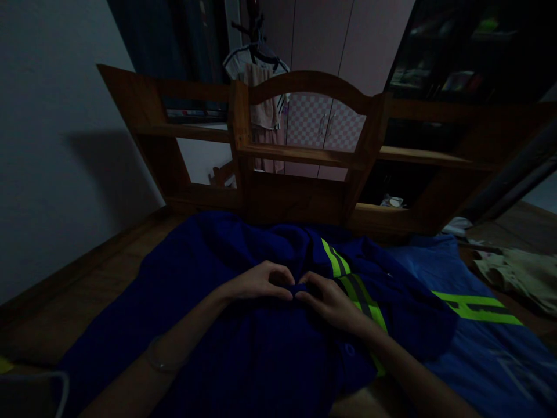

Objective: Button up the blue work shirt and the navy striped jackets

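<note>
A dark blue garment (243, 337) with yellow-green reflective stripes lies spread on a wooden bed surface in a dim room. My left hand (259, 281) and my right hand (328, 299) meet at the garment's middle. The fingers of both hands are curled and pinch a small fold of the blue cloth between them. A thin bracelet sits on my left wrist.
A wooden headboard (304, 157) with shelves stands just beyond the garment. A grey wall (52, 145) is on the left. A second, lighter blue cloth (478, 337) with a yellow-green stripe lies to the right, and a pale rumpled cloth (517, 276) at far right. Clothes hang behind the headboard.
</note>
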`<move>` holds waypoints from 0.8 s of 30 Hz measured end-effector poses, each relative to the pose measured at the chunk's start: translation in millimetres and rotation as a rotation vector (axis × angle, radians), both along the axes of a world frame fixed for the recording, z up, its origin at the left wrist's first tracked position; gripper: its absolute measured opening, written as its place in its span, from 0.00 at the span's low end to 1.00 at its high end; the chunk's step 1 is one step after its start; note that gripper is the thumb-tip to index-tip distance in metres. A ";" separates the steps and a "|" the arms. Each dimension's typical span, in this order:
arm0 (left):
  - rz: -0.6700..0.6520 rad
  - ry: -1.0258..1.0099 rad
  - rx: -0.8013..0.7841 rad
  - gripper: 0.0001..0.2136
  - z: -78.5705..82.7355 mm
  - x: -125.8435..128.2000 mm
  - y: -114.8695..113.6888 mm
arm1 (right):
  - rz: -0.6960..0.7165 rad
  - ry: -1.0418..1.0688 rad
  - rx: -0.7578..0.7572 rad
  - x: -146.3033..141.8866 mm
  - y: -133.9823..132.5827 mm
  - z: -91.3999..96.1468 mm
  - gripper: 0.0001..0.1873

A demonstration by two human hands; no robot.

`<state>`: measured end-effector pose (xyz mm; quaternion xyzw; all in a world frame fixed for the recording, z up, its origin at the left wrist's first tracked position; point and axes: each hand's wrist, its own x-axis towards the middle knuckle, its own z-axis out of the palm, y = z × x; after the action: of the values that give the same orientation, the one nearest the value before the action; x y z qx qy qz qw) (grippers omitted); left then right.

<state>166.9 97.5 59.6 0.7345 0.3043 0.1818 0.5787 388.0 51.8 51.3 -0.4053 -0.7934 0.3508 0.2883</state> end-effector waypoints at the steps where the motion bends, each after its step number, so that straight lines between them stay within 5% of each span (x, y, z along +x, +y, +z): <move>1: 0.007 0.004 -0.003 0.18 0.2 0.6 -0.1 | -0.008 -0.008 0.046 -0.7 -0.7 -0.8 0.09; 7: 0.042 0.004 0.089 0.16 -5.0 3.0 2.5 | -0.037 -0.062 0.166 -3.8 -6.0 -3.1 0.04; 16: 0.059 -0.067 0.156 0.16 -11.7 7.0 1.5 | -0.024 0.019 -0.088 -2.6 -3.0 4.7 0.12; 24: 0.115 -0.013 0.094 0.17 -11.7 9.0 -0.2 | -0.060 -0.020 0.125 -2.8 -1.7 -0.5 0.08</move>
<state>175.9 97.3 47.9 0.7410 0.3334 0.2334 0.5341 385.2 50.1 50.8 -0.4134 -0.8042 0.2877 0.3157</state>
